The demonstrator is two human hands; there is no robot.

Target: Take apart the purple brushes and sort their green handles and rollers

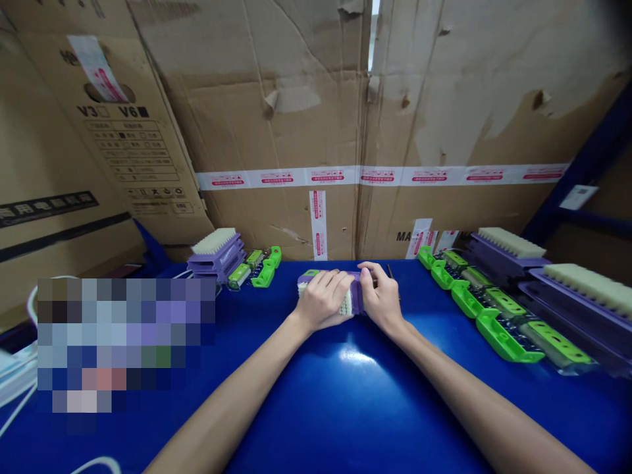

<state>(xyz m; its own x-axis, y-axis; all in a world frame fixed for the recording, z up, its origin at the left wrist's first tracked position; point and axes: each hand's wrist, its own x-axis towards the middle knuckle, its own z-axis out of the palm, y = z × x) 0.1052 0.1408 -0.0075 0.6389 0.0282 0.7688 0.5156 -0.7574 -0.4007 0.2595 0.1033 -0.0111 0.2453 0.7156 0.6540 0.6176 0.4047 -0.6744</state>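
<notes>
In the middle of the blue table both hands are on a purple plastic brush (357, 304) with cream bristles. My left hand (323, 299) wraps over its bristle side, fingers closed around it. A bit of green shows at the brush's far left corner. My right hand (380, 296) is curled against the right end, thumb and fingers gripping the purple body. A thin dark object (390, 270) sticks out just behind my right hand; what it is, and whether the hand touches it, I cannot make out.
Purple brush parts with cream bristles (587, 286) stand in stacks at right, another stack (217, 253) at back left. Beside them lie bright green clips (506, 337) and clear-and-green pieces (557, 342). Cardboard (276, 131) walls the back. White cables (96, 463) lie at left, near a blurred patch.
</notes>
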